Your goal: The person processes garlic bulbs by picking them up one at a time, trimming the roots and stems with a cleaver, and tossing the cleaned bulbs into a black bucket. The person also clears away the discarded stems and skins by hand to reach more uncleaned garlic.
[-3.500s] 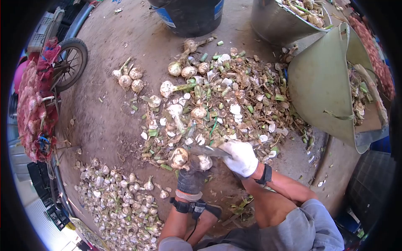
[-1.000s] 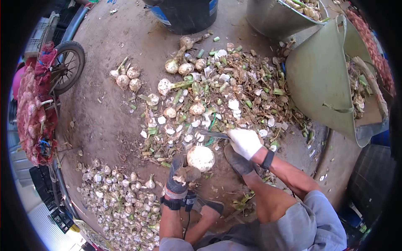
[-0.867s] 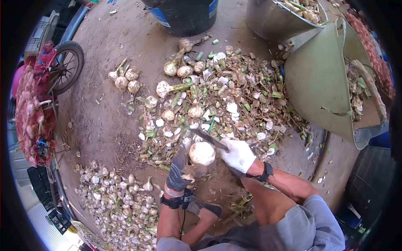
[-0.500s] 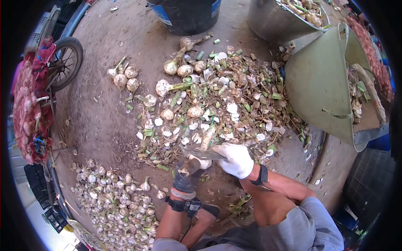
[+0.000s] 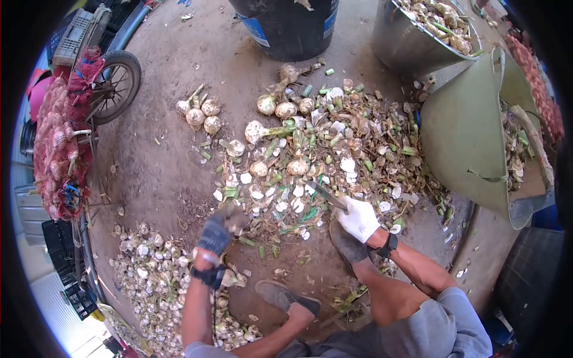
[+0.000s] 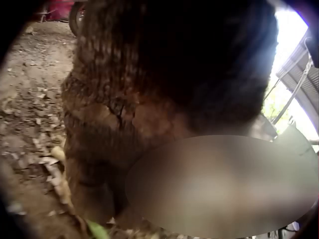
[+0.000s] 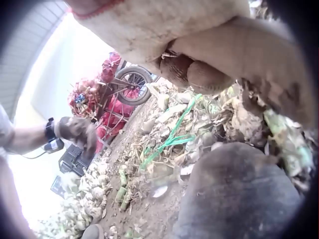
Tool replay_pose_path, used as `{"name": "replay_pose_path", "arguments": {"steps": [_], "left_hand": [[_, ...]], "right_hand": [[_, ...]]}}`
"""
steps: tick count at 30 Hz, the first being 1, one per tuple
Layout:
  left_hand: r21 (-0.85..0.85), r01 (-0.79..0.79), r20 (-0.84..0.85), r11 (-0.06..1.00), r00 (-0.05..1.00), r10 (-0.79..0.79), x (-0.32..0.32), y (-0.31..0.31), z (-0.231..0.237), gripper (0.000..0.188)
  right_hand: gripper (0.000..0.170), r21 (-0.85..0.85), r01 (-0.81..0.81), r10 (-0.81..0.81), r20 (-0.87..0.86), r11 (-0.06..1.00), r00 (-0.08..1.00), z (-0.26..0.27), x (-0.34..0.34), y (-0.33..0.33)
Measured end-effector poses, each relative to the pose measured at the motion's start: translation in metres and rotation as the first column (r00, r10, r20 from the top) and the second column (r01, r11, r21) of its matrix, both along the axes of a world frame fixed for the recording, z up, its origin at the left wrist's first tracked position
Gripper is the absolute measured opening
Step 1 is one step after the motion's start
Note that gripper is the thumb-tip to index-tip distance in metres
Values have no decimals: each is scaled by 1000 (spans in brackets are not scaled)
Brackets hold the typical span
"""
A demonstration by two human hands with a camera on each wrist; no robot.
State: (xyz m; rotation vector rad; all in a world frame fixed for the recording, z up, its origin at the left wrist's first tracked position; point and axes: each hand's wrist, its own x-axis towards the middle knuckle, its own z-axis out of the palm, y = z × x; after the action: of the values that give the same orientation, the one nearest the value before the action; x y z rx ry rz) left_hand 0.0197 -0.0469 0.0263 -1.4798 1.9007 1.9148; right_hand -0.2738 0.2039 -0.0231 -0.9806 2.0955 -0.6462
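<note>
My left hand (image 5: 215, 235), in a dark dirty glove, is blurred at the near left, beside the pile of trimmed garlic (image 5: 152, 280). In the right wrist view its gloved fingers (image 7: 88, 142) hang loosely, with no bulb seen in them. A pale garlic bulb (image 5: 231, 277) lies just right of the left wrist. My white-gloved right hand (image 5: 359, 219) grips a knife (image 5: 325, 194), its blade pointing up and left over the scraps. The right wrist view shows this glove (image 7: 164, 30) close up. Dark glove fabric (image 6: 139, 109) and blur fill most of the left wrist view.
Untrimmed bulbs (image 5: 212, 125) lie on the dirt floor, others by the heap of peels and stalks (image 5: 382, 137). Behind stand a black bucket (image 5: 286, 30) and a metal bucket (image 5: 400, 45); a green tub (image 5: 459, 131) leans right. A wheel (image 5: 116, 86) and filled red nets (image 5: 57, 149) stand left.
My left hand has swung left and away from the knife, and the bulb it held is out of its fingers. The knife has moved right, and the head view has shifted.
</note>
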Motion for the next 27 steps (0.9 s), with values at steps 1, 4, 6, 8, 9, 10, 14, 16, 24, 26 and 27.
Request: {"name": "replay_pose_path", "arguments": {"steps": [1, 4, 6, 8, 9, 10, 14, 16, 24, 26, 27], "left_hand": [[-191, 17, 60, 982, 998, -6, -32, -10, -21, 40], [-750, 176, 120, 637, 984, -130, -106, -37, -98, 47], [-601, 458, 537, 654, 838, -94, -150, -36, -93, 51], [-572, 419, 543, 705, 838, -58, -157, -36, -100, 58], [-552, 593, 587, 586, 775, -232, -151, -33, -99, 57], [-521, 737, 630, 432, 673, -389, -145, -27, -98, 57], [-345, 106, -53, 933, 990, -132, -120, 36, -65, 49], [-296, 145, 11, 944, 989, -148, -118, 57, -39, 53], [-245, 98, -235, 965, 959, -157, -115, 82, 42, 52], [34, 14, -304, 999, 953, -3, -131, 98, 35, 56], [-165, 80, -364, 983, 921, -136, -140, 107, 32, 57]], "right_hand": [[21, -8, 10, -10, 20, 1000, 1000, 2, 1, -1], [22, -8, 39, -39, 46, 999, 998, 3, 0, 2], [23, 13, 91, -92, 87, 996, 992, 3, 2, 8], [22, -13, 145, -143, 88, 989, 986, -6, 1, 13], [21, -18, 148, -147, 64, 989, 987, -7, 0, 12], [20, -22, 152, -151, 41, 988, 988, -7, 0, 12], [12, -246, -6, -21, -105, 969, 994, -11, 5, -20], [14, -235, -92, 70, -102, 968, 992, 22, 3, -43], [26, -214, 123, -103, 101, 969, 990, 6, -9, 2], [29, -102, 309, -211, 528, 946, 822, 20, -7, 8], [32, 70, 420, -282, 837, 905, 469, 24, -4, 10]]}}
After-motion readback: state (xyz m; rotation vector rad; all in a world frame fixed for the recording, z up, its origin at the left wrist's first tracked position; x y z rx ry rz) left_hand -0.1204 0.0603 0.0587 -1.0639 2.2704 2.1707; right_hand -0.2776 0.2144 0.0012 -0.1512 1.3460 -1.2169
